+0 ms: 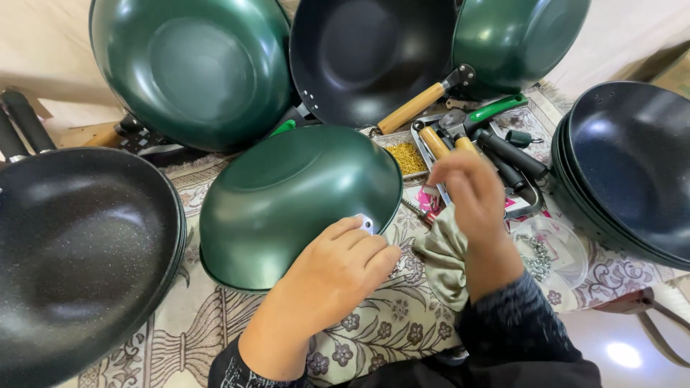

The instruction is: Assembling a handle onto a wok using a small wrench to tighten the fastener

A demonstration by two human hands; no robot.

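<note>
Glossy dark-green wok pan point(287, 201), turned bottom-up and tilted, resting on a patterned floral cloth point(374, 323). Small silver bracket point(365, 223) at its near rim. Lying among other pans.

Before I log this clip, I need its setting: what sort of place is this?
Probably a small cookware assembly spot on the floor: handleless green pans, loose wooden handles and a tray of tools lie on a patterned mat.

Your left hand point(338, 269) is touching a green pan point(295, 201) of smooth, glossy coated metal; your right hand point(471, 194) is hovering over a soft, matt olive cloth point(442, 259), near pale wooden handles point(411, 109).
</note>
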